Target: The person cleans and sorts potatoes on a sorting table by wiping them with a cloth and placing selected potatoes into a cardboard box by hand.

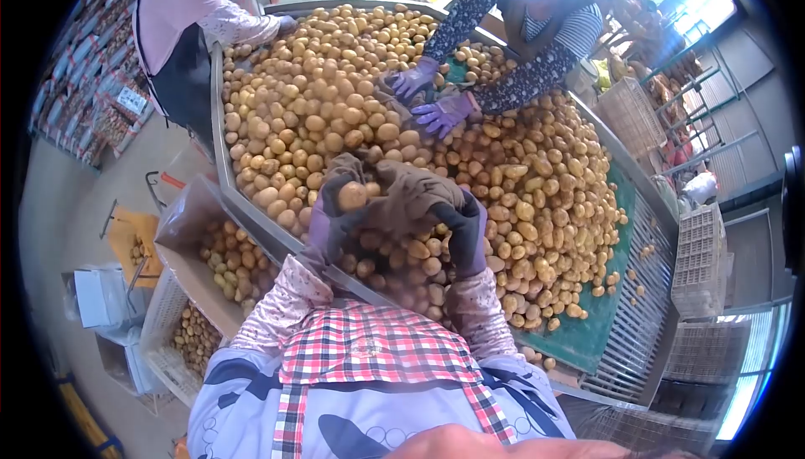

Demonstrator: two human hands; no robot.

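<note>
A large metal-edged table (222, 136) is heaped with round yellow-brown potatoes (537, 182). Both my hands wear purple gloves with dark palms and fingers, over the near part of the heap. My left hand (337, 212) is closed on a brown cloth (411, 195), and a single potato (352, 197) shows at its fingers. The other end of the cloth is in my right hand (464, 228), whose fingers are wrapped round it. The cloth is bunched and stretched between the two hands, above the potatoes.
Across the table a co-worker's purple-gloved hands (440, 114) rest on a cloth. Another person's arm (243, 27) reaches in at the upper left. A box of potatoes (235, 262) and a white crate (161, 325) stand at lower left. Slatted metal (633, 291) lies at right, beside stacked crates (698, 262).
</note>
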